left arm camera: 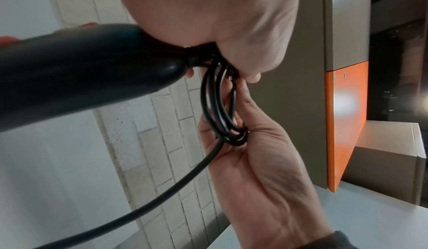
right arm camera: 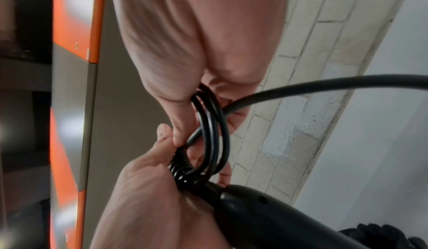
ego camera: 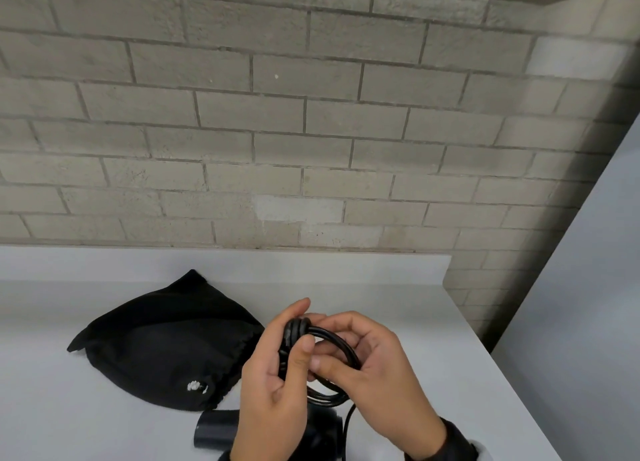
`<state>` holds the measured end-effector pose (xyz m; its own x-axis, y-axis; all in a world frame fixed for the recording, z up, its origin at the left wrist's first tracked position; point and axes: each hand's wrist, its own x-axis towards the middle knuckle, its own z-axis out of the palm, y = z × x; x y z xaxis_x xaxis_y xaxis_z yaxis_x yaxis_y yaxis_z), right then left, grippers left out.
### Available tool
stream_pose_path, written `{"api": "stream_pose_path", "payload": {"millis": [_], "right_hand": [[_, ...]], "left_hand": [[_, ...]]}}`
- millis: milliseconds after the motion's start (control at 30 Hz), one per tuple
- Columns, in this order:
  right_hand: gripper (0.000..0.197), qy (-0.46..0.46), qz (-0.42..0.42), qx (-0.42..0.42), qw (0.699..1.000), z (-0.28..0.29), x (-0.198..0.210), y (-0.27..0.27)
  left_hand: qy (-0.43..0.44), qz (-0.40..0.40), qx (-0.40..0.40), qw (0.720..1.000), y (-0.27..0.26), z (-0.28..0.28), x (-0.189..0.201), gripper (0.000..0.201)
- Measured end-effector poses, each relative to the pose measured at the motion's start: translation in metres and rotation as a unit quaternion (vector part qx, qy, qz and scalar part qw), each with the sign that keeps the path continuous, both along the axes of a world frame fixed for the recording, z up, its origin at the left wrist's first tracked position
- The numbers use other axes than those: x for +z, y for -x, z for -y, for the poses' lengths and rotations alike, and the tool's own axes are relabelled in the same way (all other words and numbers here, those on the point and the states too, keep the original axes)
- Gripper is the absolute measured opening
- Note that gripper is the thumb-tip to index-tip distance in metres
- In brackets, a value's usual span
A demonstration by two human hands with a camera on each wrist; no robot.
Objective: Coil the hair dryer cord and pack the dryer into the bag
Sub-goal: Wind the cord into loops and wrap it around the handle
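1. the left hand is the grip on the bundle: its fingers and thumb are curling round the wound turns of the cord where the loops gather, close to the end of the hair dryer handle.
2. the right hand is pinching the opposite side of the same loops, so the coil is standing between the two palms, its long axis running roughly left to right.
3. a free length of cord is dropping from the coil's near side toward the tabletop's front edge; it looks not yet wound in, so coiling is probably unfinished.
4. the dryer body is lying just below the hands at the front edge, partly hidden by them.
5. the bag is lying flat to the left of the hands, nearer the left hand, its gathered mouth facing the coil.
6. the tabletop is ending at a brick wall behind; nothing is standing between the dryer and the bag.
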<state>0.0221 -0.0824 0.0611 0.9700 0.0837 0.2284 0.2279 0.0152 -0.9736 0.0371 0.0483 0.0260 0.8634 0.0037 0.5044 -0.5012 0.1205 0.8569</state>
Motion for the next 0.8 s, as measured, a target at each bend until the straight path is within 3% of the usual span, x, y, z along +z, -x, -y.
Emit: {"api": "stream_pose_path", "payload": {"millis": [133, 200, 267, 433, 667, 733, 800], "right_hand": [[0.054, 0.033, -0.021, 0.026, 0.999, 0.005, -0.001, 0.001], [0.054, 0.037, -0.021, 0.029, 0.999, 0.005, 0.000, 0.001], [0.051, 0.037, -0.019, 0.027, 0.999, 0.006, 0.002, 0.002], [0.055, 0.043, -0.008, 0.028, 0.999, 0.007, 0.001, 0.003], [0.055, 0.043, 0.038, -0.045, 0.997, -0.002, -0.013, 0.012], [0.041, 0.125, 0.130, -0.113, 0.977, 0.000, -0.025, 0.012], [0.018, 0.265, 0.252, -0.161, 0.917, 0.003, -0.033, 0.011]], "left_hand": [[0.037, -0.011, -0.012, 0.999, 0.001, -0.002, 0.000, 0.047], [0.035, -0.012, -0.020, 0.999, 0.001, -0.004, 0.000, 0.060], [0.029, -0.004, -0.019, 0.999, 0.001, -0.003, 0.002, 0.052], [0.002, 0.045, -0.001, 0.999, 0.001, -0.001, 0.004, 0.010], [-0.027, 0.046, 0.059, 0.997, -0.005, 0.000, -0.003, 0.015], [-0.031, 0.047, 0.067, 0.996, -0.006, 0.001, -0.004, 0.014], [-0.037, 0.050, 0.080, 0.995, -0.007, 0.002, -0.005, 0.014]]}}
